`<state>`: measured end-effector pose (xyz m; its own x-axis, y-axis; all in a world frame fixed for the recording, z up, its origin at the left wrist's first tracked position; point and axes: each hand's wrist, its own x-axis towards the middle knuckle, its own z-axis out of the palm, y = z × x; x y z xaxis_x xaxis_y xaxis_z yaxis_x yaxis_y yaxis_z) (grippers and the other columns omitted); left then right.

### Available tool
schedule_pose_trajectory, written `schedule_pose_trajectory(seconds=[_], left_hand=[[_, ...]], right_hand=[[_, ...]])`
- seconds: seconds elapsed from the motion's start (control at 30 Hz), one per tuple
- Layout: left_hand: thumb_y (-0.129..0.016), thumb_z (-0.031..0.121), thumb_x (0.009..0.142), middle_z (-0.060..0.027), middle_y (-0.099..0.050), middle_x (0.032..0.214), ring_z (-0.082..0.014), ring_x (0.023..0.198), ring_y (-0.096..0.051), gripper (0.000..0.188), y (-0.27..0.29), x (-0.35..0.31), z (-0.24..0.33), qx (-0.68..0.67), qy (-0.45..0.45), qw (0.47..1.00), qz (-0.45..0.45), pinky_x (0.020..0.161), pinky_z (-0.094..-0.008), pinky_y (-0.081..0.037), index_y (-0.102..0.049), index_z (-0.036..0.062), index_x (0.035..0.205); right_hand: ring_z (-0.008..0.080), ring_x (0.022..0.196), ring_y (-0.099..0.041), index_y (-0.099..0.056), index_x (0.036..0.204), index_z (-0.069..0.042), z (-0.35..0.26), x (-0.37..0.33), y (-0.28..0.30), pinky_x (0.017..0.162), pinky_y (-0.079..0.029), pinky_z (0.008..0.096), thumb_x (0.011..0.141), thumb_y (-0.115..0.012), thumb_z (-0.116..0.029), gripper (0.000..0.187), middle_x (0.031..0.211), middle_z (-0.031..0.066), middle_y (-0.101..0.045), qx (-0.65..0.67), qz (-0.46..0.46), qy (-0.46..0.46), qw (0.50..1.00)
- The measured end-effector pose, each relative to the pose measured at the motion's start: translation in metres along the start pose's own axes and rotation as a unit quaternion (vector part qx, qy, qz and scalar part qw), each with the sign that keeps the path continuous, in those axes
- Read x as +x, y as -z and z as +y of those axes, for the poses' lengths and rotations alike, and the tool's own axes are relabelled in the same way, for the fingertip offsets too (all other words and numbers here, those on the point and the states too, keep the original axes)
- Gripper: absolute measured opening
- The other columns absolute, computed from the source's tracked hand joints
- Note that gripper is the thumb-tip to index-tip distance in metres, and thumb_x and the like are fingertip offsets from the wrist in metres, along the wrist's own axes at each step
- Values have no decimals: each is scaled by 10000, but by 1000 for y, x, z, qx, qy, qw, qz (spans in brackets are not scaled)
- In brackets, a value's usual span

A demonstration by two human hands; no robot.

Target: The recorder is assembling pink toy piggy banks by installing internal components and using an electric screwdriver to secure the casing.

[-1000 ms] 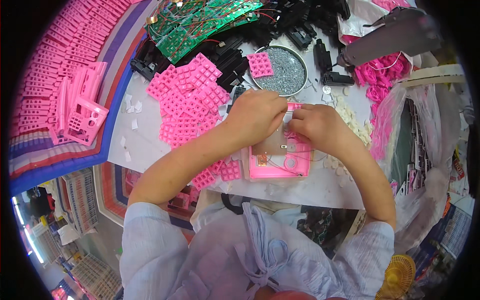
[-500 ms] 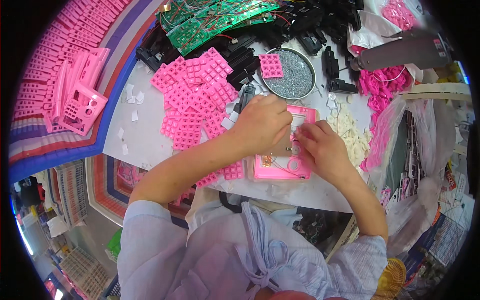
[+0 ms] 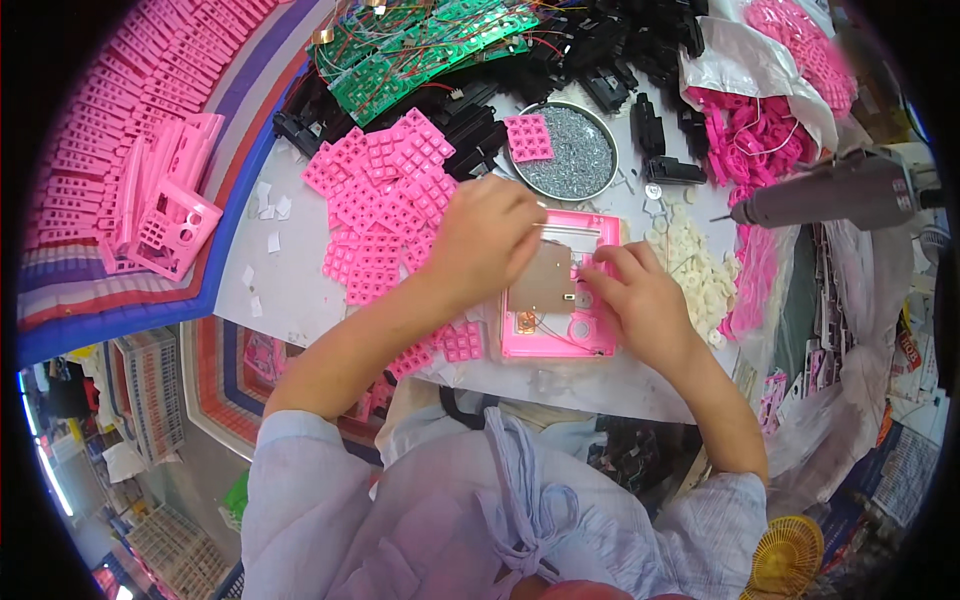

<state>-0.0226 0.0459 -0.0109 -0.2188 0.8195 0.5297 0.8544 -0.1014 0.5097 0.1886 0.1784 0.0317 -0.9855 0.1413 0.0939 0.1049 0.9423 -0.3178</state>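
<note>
A pink plastic casing point(image 3: 512, 348) lies on the table in front of me, inner side up. Set in it are a flat brown board point(image 3: 540, 285), a copper-coloured coil point(image 3: 526, 322) and thin wires. My left hand point(image 3: 487, 228) hovers at the casing's upper left, fingers curled into a pinch; what they hold, if anything, I cannot make out. At the casing's right side is my right hand point(image 3: 640, 300), its bent fingertips closed together over small parts beside the brown board. Whatever lies between those fingertips is hidden.
Pink keypads point(image 3: 375, 205) are heaped at left. Beyond stand a round tin of small metal screws point(image 3: 575, 150), green circuit boards point(image 3: 400, 65) and black plastic parts point(image 3: 480, 135). White pieces point(image 3: 700, 270) lie at right, under a hanging electric screwdriver point(image 3: 830, 190). Pink casings point(image 3: 165, 225) fill the left.
My left hand has drawn back to the left, uncovering the brown board. My right hand stays by the casing's right side. The electric screwdriver appears lower and farther right.
</note>
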Motion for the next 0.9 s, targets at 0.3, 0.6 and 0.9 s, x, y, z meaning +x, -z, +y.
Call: schedule_pose_trajectory(seconds=[0.3,0.6,0.9], left_hand=[[-761,278,802,-68,-669,878,-266,853,-617,213,15,2,-15,63,176,982,-33,784,-432,-437,-721,70,826],[-765,236,795,-3,-670,857,-198,854,-584,115,-13,13,-3,34,77,996,18,857,-392,-327,-719,140,837],[-745,193,836,-12,-686,779,-189,721,-616,122,-7,0,13,-105,118,987,-23,831,-384,-362,-706,111,918]], right_hand=[[266,990,-593,-718,926,-71,5,23,12,743,-550,365,776,-691,-157,175,992,73,-635,-45,-62,35,996],[227,738,-677,-698,1077,13,21,65,-16,693,-540,332,897,-628,-78,213,932,132,-704,311,80,-144,936],[117,680,-667,-702,1024,29,16,48,-17,641,-541,282,911,-693,-102,173,834,114,-730,377,62,-164,909]])
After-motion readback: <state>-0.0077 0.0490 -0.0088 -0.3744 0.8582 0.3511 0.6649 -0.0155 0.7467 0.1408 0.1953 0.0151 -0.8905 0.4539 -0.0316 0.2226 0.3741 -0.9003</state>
